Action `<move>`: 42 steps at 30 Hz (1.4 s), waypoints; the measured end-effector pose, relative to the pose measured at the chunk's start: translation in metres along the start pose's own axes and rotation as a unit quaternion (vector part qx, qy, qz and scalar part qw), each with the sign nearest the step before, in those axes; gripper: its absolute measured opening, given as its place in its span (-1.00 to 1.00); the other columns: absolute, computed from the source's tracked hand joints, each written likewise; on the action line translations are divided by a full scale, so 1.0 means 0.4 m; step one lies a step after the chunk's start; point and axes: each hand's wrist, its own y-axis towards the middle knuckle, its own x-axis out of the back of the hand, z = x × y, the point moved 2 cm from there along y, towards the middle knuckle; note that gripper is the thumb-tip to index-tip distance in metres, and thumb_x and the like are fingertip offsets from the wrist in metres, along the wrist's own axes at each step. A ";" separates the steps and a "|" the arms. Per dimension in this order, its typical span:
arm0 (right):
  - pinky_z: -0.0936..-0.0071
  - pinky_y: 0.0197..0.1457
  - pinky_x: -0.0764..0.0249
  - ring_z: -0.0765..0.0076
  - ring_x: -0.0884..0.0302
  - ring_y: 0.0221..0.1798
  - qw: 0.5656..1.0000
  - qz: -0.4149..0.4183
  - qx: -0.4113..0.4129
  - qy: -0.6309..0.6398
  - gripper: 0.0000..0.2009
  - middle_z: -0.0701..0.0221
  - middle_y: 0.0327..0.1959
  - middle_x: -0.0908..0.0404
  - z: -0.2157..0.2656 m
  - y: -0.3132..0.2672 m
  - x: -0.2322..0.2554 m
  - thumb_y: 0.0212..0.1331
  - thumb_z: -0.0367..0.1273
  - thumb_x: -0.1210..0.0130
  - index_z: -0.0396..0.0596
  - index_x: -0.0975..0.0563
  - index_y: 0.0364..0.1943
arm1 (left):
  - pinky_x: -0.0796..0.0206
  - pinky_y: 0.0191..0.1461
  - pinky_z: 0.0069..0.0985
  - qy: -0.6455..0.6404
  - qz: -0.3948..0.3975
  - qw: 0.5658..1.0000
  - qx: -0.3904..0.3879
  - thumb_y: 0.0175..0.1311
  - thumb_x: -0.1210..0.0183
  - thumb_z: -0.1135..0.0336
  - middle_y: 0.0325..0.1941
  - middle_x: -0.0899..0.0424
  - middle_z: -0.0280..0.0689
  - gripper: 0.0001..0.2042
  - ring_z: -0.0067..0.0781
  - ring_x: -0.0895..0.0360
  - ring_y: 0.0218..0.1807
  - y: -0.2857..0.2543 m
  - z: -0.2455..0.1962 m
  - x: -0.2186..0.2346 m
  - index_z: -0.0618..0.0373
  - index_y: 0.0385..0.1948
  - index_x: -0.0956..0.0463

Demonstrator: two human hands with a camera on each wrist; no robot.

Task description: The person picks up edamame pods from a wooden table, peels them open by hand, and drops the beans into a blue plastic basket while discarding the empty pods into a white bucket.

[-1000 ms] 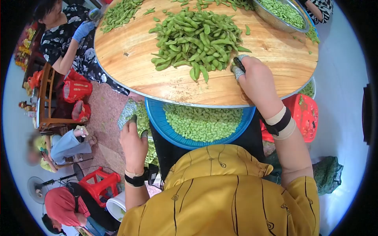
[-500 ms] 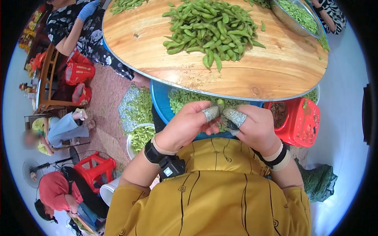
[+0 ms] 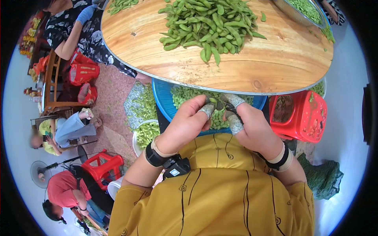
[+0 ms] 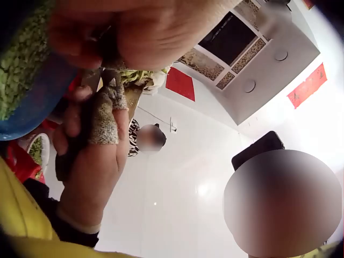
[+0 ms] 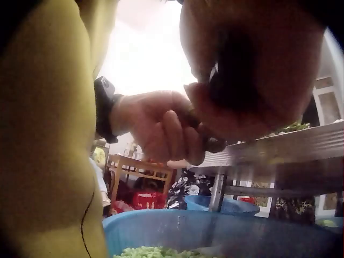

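Observation:
Over the blue basin (image 3: 160,103), my two hands meet fingertip to fingertip. My left hand (image 3: 177,124) pinches a green soybean pod (image 3: 213,100) between thumb and forefinger. My right hand (image 3: 256,126) curls its fingers round a dark elongated object (image 5: 231,75), and its fingertips are right at the pod. I cannot tell what kind of object it is. Grey speckled wraps (image 3: 236,125) cover the thumb and forefinger tips. Shelled green beans (image 3: 219,120) lie in the basin beneath. A heap of pods (image 3: 210,27) rests on the wooden table (image 3: 149,55) beyond.
The table's metal edge overhangs the basin. A steel bowl of beans (image 3: 305,11) stands far right, a red stool (image 3: 303,122) nearer. On the left are a white tub of green pieces (image 3: 147,133) and people seated at work. A dark green sack (image 3: 325,177) lies right.
My right hand has come back from the pod heap to the basin. The left hand has moved rightward from beside the basin to meet it, and now holds a pod.

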 end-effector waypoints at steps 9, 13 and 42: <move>0.14 -0.23 -0.44 -0.15 -0.50 -0.27 1.000 -0.016 -0.017 -0.011 -0.80 0.05 -0.38 -0.51 0.005 -0.004 -0.001 -0.03 -0.51 -0.08 -0.23 -0.40 -0.28 | -0.07 -0.51 -0.69 0.069 -0.035 0.997 -0.026 0.25 0.12 0.50 -0.57 -0.37 -0.48 -0.83 -0.71 -0.22 -0.57 -0.007 0.000 -0.021 0.21 -0.22 -0.44; 0.15 -0.24 -0.45 -0.16 -0.51 -0.29 1.000 -0.005 -0.022 0.016 -0.80 0.06 -0.41 -0.51 -0.008 -0.013 -0.011 -0.01 -0.51 -0.07 -0.23 -0.41 -0.26 | -0.13 -0.49 -0.68 0.030 -0.077 0.995 -0.047 0.26 0.14 0.49 -0.54 -0.44 -0.41 -0.84 -0.67 -0.31 -0.56 -0.006 -0.007 -0.019 0.22 -0.22 -0.42; 0.68 -0.63 -0.38 0.67 -0.39 -0.58 0.881 0.098 -0.313 0.341 -0.74 0.46 -0.48 -0.52 -0.017 0.037 -0.007 0.05 -0.56 0.16 -0.20 -0.48 -0.18 | -0.28 -0.57 -0.54 0.591 -0.095 0.719 -0.353 -0.05 -0.16 0.53 -0.56 -0.44 -0.29 -0.86 -0.40 -0.46 -0.61 0.008 -0.009 0.000 0.15 -0.45 -0.40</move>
